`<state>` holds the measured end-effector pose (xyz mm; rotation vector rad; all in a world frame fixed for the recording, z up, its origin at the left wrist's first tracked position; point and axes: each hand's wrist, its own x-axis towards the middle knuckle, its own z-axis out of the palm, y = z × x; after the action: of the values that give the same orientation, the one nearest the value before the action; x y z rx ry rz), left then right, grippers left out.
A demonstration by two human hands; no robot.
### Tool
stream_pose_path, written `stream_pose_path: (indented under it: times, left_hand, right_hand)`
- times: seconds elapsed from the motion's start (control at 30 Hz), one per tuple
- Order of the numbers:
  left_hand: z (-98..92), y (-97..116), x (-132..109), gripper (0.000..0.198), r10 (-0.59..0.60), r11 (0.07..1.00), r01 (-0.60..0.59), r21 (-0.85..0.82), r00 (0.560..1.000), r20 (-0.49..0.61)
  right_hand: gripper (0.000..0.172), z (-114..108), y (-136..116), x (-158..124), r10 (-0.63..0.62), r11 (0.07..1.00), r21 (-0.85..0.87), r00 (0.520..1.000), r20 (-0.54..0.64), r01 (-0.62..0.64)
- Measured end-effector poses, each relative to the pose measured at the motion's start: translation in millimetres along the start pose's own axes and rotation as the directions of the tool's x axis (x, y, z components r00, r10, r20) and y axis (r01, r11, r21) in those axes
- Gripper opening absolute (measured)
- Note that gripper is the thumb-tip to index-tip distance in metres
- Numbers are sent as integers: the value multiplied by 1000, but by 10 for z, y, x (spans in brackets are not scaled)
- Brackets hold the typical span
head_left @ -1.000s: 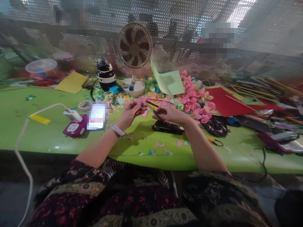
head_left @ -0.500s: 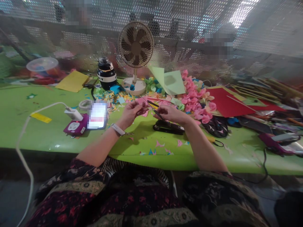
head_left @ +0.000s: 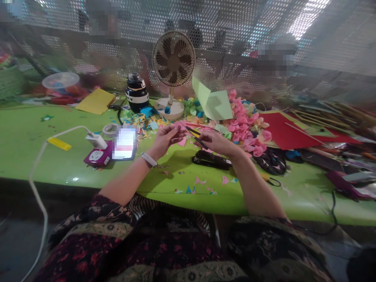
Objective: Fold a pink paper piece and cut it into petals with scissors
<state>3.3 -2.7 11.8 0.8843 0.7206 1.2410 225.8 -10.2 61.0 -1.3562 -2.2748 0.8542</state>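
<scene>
Above the middle of the green table (head_left: 44, 164), the pink paper piece (head_left: 180, 126) is held clear of the surface, pinched at its lower edge between the thumb and fingers of the left hand (head_left: 165, 139). The left hand is closed on the paper, and a white watch band (head_left: 148, 159) sits on its wrist. The right hand (head_left: 216, 141) is closed around a thin dark tool (head_left: 196, 138). The tool's tip points up and left and reaches the pink paper piece; its exact type cannot be told.

Directly below the right hand, a black stapler (head_left: 212, 160) lies flat on the table. Small paper offcuts (head_left: 202, 182) lie scattered near the table's front edge. To the left of the left wrist, a phone (head_left: 125, 143) rests beside a purple socket block (head_left: 95, 157) with a white plug (head_left: 94, 141).

Behind the hands lie a heap of pink paper flowers (head_left: 245, 123), a folded light-green sheet (head_left: 216, 105) and a red sheet (head_left: 283, 131). At the back stand a small fan (head_left: 173, 58) and a black bottle (head_left: 136, 94).
</scene>
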Motion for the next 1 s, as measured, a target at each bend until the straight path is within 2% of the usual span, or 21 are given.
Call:
stream_pose_path:
  times: [0.17,0.4,1.0]
  left_hand:
    - [-16,-7,11,19,10,1000,-10,13,1000,7]
    - [0,-41,15,15,2,1000,-2,12,1000,18]
    - [-40,-18,25,24,14,998,-14,58,1000,12]
  right_hand:
    - [69,13,25,-3,49,998,48,999,15,-50]
    - [62,43,3,-14,18,999,48,999,-41,-16]
    - [64,32,0,-11,73,995,76,997,-15,-72]
